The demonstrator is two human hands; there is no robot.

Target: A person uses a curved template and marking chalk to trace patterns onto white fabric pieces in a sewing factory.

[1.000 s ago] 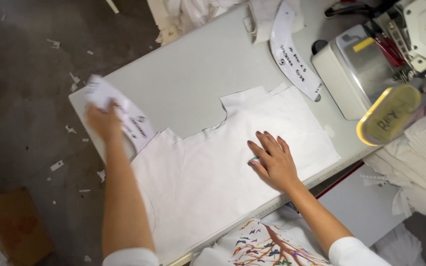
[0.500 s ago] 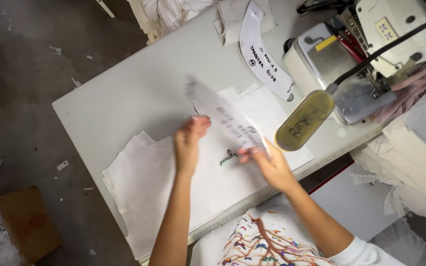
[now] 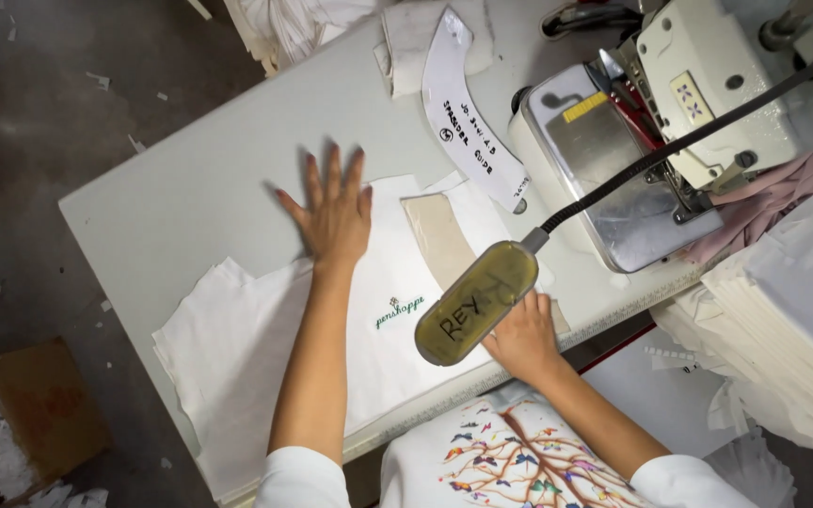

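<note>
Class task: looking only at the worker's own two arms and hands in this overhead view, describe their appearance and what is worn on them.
Both forearms are bare. The left hand has reddish painted nails and no visible ring or watch. The right hand also shows no jewellery; its fingers are partly hidden behind the lamp head. Short white sleeves start near the elbows, part of a white top with a colourful tree print.

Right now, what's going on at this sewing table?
A person at a grey table has the left hand spread flat on a white cut fabric panel. The right hand presses near a beige pattern piece, partly hidden by a gooseneck lamp. A sewing machine sits at right beside stacked white fabric.
</note>
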